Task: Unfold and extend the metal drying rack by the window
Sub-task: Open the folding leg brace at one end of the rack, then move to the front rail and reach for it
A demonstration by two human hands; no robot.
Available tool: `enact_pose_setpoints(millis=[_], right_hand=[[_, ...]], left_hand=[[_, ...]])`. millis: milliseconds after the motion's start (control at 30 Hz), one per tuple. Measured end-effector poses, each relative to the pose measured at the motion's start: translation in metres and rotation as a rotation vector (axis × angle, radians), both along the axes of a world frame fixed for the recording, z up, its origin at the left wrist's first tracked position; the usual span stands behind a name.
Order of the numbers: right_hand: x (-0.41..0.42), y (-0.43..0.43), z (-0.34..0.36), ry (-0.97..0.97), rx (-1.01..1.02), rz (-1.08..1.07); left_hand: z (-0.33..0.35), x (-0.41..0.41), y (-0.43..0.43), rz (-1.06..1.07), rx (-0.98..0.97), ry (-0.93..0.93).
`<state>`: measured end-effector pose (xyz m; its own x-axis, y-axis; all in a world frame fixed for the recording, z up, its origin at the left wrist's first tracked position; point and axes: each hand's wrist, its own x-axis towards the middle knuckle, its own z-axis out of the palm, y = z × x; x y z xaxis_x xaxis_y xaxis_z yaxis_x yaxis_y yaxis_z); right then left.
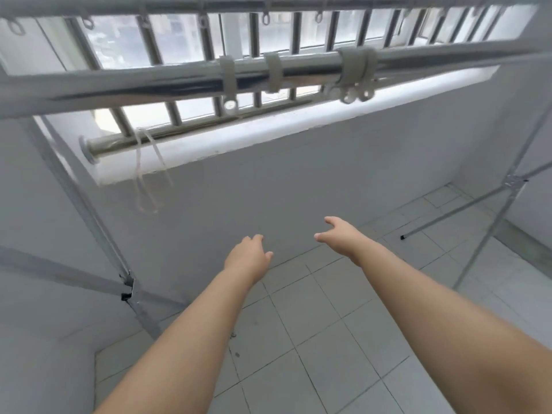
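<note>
Silver metal drying rack point(209, 82) standing by the barred window point(185, 40), spanning the whole upper part of the view with its thick shiny top rail running left to right just under the window bars. Carrying three pale grey plastic clip bands point(273, 71) wrapped round that rail, the widest one at the right with small rings hanging below it. Reaching down at both sides on thin crossed legs: left leg joint point(127, 289) low at the left beside the white wall, right leg joint point(514, 181) at the right, with one thin strut ending in a black foot point(402, 237) on the pale grey tiled floor point(313, 339).

Stretching forward below the rail, both bare forearms, pointing at the white wall under the white sill point(268, 127). Left hand point(248, 258) hanging palm down, fingers loosely apart and slightly curled, holding nothing. Right hand point(339, 236) hanging a little higher and further right, thumb spread from the fingers, also holding nothing. Touching no part of the rack: top rail lying well above both sets of fingertips, legs standing well out to either side of them.

Dangling from a thinner metal bar point(125, 141) fixed at the sill, a clear plastic loop point(148, 174), left of and above the left hand.
</note>
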<state>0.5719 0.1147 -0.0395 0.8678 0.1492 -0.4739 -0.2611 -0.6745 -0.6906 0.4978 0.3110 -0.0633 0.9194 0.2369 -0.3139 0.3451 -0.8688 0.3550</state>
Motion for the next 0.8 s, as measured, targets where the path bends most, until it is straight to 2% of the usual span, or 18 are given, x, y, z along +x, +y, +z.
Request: enact_pose_setpoints(millis=[233,467,633,800], right_hand=[[0.011,-0.190,0.011,-0.016,0.040,-0.157],[0.010,-0.373,0.014,-0.041,-0.065,-0.336],[0.011,-0.455,0.021,-0.076,-0.082,-0.449],[0.031,-0.507,0.034,-0.161,-0.039,-0.527]], left_hand=[[0.021,0.057,-0.176,-0.178,0.048,-0.065],[0.021,0.085,-0.362,-0.454,0.086,-0.132],[0.023,0.106,-0.451,-0.618,0.097,-0.177],[0.031,0.143,-0.514,-0.701,0.088,-0.309]])
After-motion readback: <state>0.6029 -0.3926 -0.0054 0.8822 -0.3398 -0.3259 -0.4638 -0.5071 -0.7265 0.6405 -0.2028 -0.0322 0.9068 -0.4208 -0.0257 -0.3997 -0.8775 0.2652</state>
